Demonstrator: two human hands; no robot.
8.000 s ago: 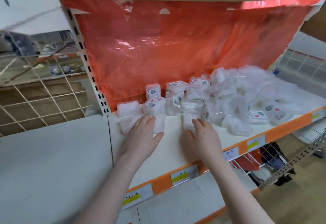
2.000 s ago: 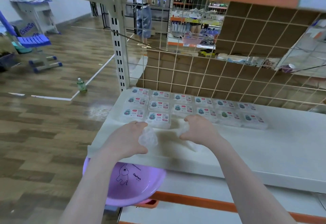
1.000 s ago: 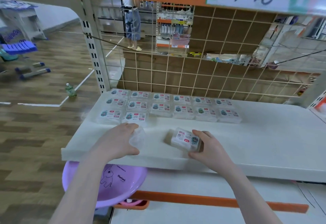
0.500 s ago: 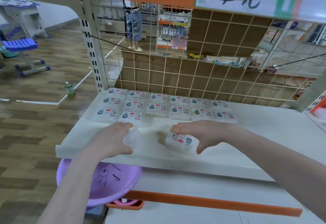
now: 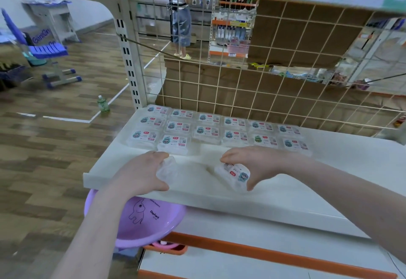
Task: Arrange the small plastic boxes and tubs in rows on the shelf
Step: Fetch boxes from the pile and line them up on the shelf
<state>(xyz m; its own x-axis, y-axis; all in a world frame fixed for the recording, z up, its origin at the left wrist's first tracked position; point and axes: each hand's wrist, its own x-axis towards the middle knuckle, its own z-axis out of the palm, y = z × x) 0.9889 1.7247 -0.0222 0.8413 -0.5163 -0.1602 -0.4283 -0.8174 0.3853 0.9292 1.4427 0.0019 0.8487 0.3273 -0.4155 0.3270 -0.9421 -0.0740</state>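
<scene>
Fourteen labelled boxes (image 5: 205, 132) in rows on shelf (image 5: 329, 202); each hand's fingers, left (image 5: 142, 174) and right (image 5: 257, 164), pinching one more.

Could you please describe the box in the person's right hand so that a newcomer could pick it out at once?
Start at the white shelf in front of the wire grid back. Clear labelled boxes lie flat in rows along its back. The loose box sits nearer the front edge, under the right hand: unlike the rest it is tilted, out of line and gripped.
</scene>
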